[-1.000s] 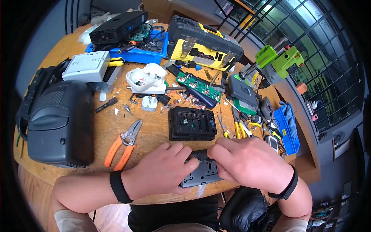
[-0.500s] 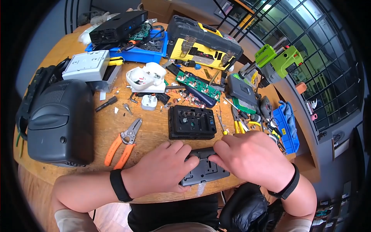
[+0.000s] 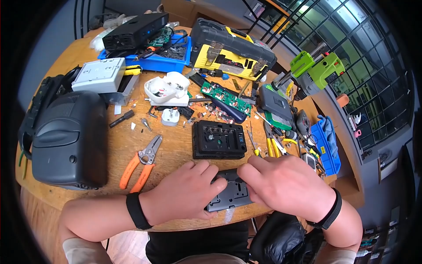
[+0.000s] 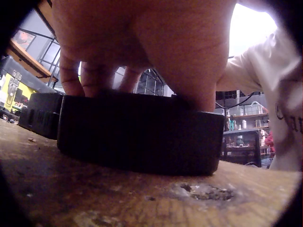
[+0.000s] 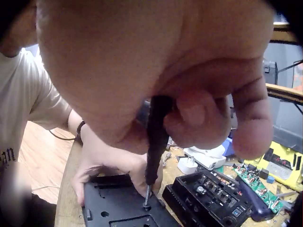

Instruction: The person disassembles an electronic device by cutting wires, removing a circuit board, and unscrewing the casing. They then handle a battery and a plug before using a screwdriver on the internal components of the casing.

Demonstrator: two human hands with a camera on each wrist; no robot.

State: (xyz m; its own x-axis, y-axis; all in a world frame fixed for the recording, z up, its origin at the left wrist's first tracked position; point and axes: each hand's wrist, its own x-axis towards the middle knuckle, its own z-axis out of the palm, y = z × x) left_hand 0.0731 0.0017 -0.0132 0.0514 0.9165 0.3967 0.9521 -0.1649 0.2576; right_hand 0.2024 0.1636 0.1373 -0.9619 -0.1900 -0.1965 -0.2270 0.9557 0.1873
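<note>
A flat black plastic casing (image 3: 228,198) with recesses and holes in its face lies near the table's front edge. My left hand (image 3: 182,191) grips its left end, fingers over the far side and thumb at the near side; the left wrist view shows the casing's dark side wall (image 4: 142,135) on the wood. In my right hand (image 3: 288,182) is a slim black-handled screwdriver (image 5: 157,137), pinched between thumb and fingers. Its metal shaft (image 5: 147,196) stands nearly upright, tip in a hole near the casing's far edge. The right hand hides the screwdriver in the head view.
Just beyond the casing sits an open black housing (image 3: 219,141) with metal contacts. Orange-handled wire strippers (image 3: 143,163) lie to the left, beside a large dark case (image 3: 68,141). Yellow-handled pliers (image 3: 271,143) lie right, a green circuit board (image 3: 226,99) and a toolbox (image 3: 231,50) farther back.
My right hand rolled and loosened its fingers half a second ago, then curled them back in around the screwdriver. The left hand and the casing have stayed in place.
</note>
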